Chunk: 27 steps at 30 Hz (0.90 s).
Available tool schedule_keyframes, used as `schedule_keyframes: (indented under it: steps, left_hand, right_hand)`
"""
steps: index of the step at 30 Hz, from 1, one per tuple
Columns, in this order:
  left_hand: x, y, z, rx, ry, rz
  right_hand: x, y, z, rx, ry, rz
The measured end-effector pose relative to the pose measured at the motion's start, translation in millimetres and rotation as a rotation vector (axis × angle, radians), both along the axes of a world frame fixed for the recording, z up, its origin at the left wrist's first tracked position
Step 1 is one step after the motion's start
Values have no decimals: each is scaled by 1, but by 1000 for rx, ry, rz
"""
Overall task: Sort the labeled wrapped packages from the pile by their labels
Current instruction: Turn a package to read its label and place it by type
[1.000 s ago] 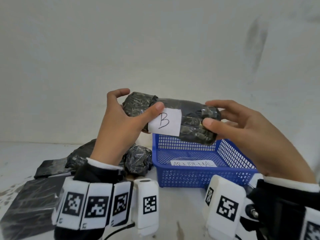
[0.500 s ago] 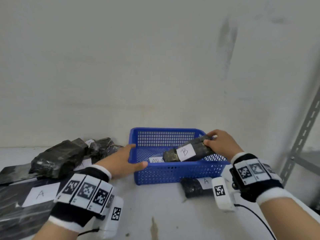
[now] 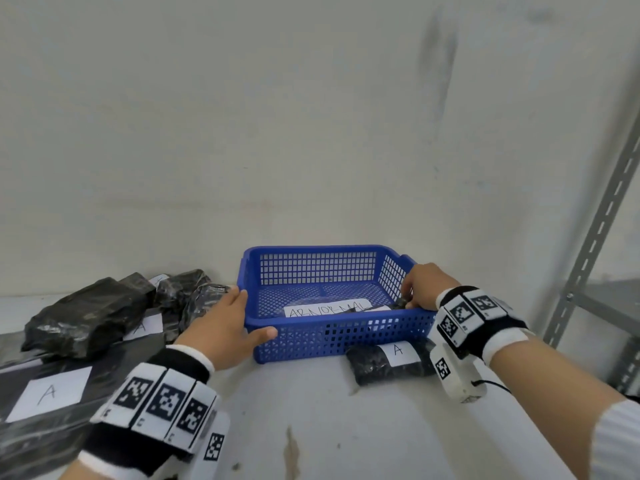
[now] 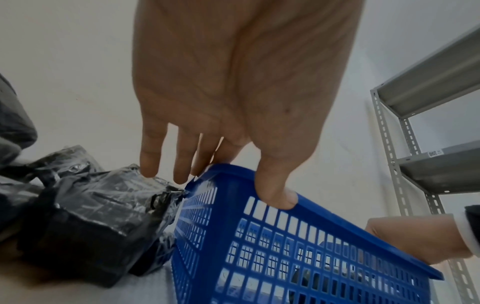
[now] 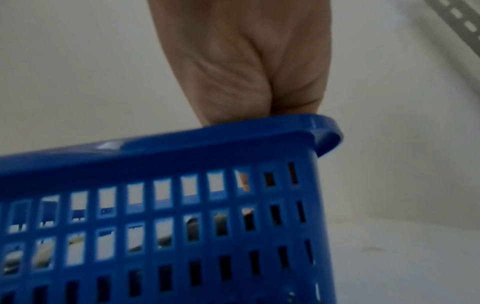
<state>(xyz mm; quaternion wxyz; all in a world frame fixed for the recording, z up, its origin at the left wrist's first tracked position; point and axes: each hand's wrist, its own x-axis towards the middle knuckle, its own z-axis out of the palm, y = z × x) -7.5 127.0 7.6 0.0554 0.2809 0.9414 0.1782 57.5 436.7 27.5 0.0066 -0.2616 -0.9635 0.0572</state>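
A blue mesh basket (image 3: 329, 337) stands against the wall, a paper reading ABNORMAL (image 3: 325, 310) on its floor. My right hand (image 3: 422, 285) reaches down into its right front corner, fingers curled on the end of the black wrapped B package (image 3: 401, 303). The package lies low inside, mostly hidden by the front wall; the right wrist view shows it only through the basket's (image 5: 182, 148) holes. My left hand (image 3: 239, 317) rests on the basket's left front corner, thumb on the front rim (image 4: 311, 207), fingers straight along the left side.
A pile of black wrapped packages (image 3: 86, 313), some labelled A, lies left of the basket, with a large flat A package (image 3: 48, 393) in front. Another A package (image 3: 388, 362) lies against the basket's front right. A grey metal shelf upright (image 3: 595, 237) stands at the right.
Both hands held the B package up before me; then the right hand alone carried it down into the basket. The left hand moved to the basket's left front corner.
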Motion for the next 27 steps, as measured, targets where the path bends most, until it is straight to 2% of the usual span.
schedule_keyframes:
  steps: [11, 15, 22, 25, 27]
  left_hand:
    - [2, 0, 10, -5, -21, -25]
    - [1, 0, 9, -2, -28, -14]
    - [-2, -3, -2, 120, -60, -8]
    - [-3, -12, -9, 200, -143, 10]
    - [2, -23, -4, 267, -215, 105]
  right_hand:
    - [-14, 10, 6, 152, -207, 128]
    - [-16, 11, 1, 143, -201, 146]
    - [-1, 5, 7, 56, 45, 92]
    - [5, -18, 8, -41, 245, 99]
    - [9, -44, 4, -149, 407, 125]
